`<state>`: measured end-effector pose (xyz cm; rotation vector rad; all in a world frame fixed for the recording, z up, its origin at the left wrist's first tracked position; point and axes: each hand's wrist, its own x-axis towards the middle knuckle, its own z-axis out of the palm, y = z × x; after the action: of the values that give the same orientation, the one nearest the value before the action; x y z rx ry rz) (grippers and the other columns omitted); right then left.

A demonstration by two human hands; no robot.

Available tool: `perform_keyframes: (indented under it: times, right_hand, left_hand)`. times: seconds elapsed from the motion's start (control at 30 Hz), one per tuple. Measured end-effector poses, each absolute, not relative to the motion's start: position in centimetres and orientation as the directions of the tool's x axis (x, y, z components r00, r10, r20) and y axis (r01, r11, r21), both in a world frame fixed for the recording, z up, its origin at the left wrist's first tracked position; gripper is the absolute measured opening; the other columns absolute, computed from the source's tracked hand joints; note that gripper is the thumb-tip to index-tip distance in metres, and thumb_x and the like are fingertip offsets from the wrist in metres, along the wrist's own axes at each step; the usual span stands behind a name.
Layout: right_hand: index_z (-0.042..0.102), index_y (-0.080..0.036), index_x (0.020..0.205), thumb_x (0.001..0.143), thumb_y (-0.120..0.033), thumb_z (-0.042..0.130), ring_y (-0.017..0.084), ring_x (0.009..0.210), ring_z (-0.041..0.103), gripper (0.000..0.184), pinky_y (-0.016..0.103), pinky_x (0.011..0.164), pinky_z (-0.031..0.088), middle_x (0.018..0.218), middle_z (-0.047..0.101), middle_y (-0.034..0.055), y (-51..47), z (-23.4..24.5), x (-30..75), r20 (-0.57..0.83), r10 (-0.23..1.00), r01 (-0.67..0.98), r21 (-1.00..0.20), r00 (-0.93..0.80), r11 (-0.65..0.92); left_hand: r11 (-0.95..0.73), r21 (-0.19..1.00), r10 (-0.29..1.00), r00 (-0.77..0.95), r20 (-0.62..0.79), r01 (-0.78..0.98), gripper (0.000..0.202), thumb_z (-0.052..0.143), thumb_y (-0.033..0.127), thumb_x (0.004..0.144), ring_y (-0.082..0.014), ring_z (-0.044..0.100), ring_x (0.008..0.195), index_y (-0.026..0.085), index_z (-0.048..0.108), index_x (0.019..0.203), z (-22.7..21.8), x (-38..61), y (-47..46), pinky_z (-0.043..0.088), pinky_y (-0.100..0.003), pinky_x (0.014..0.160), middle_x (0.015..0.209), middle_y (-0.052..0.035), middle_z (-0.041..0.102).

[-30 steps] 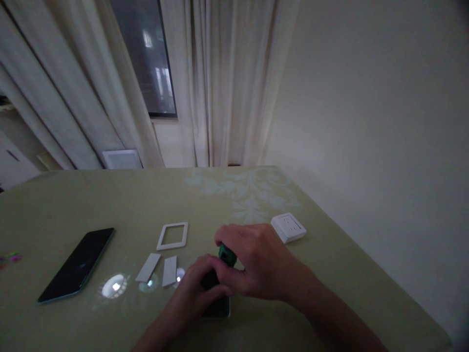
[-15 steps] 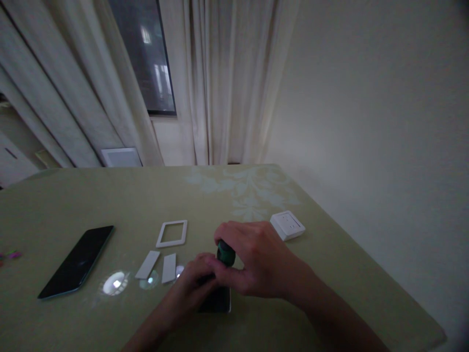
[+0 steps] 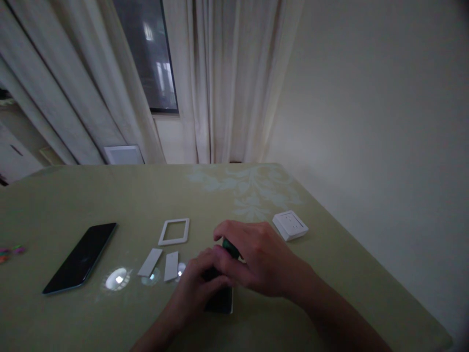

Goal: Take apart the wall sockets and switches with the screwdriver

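Observation:
My right hand (image 3: 252, 259) is wrapped round a screwdriver, of which only the dark green handle (image 3: 230, 248) shows; its shaft and tip are hidden. Close against it, the fingers of my left hand (image 3: 200, 278) grip a dark rectangular piece with a pale rim (image 3: 222, 301), mostly covered by both hands. To the left on the table lie two narrow white plates (image 3: 150, 262) and a square white frame (image 3: 175, 231). Beyond my right hand sits a white wall socket (image 3: 290, 225).
A black tablet (image 3: 80, 258) lies at the left on the green tablecloth (image 3: 120, 195). Small colourful items (image 3: 10, 252) are at the far left edge. Curtains (image 3: 234, 83) hang behind the table, and a bare wall (image 3: 384, 122) runs along its right side.
My right hand has turned a little, and less of the screwdriver handle shows, now more tilted. My left thumb has shifted right. The whole view has moved slightly.

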<state>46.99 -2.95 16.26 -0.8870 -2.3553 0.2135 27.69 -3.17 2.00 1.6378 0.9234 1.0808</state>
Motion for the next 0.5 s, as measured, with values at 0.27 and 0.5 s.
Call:
perform_keyframes:
  times: [0.27,0.5]
  right_hand:
    - [0.061,-0.017,0.123,0.107,-0.022,0.047,0.019,0.086,0.067,0.022,0.032,0.077,0.048,0.106,0.073,0.0074,-2.9,16.3,46.9,0.462,0.617,0.506,-0.354,-0.637,0.787]
    - [0.062,-0.020,0.112,0.105,-0.038,0.064,0.018,0.079,0.066,0.020,0.031,0.069,0.046,0.094,0.072,0.0029,-3.2,16.0,46.4,0.467,0.599,0.492,-0.342,-0.650,0.800]
  left_hand:
    - [-0.316,0.946,0.893,0.361,0.270,0.073,0.010,0.078,0.034,0.095,-0.0223,0.068,0.085,0.025,0.082,0.094,2.7,27.5,-3.9,0.053,-0.032,0.079,0.090,-0.0018,0.080]
    - [-0.255,0.961,0.937,0.273,0.219,0.105,0.031,0.075,0.050,0.092,-0.0239,0.063,0.082,0.022,0.070,0.079,3.8,28.4,-4.2,0.054,-0.035,0.076,0.084,-0.0025,0.071]
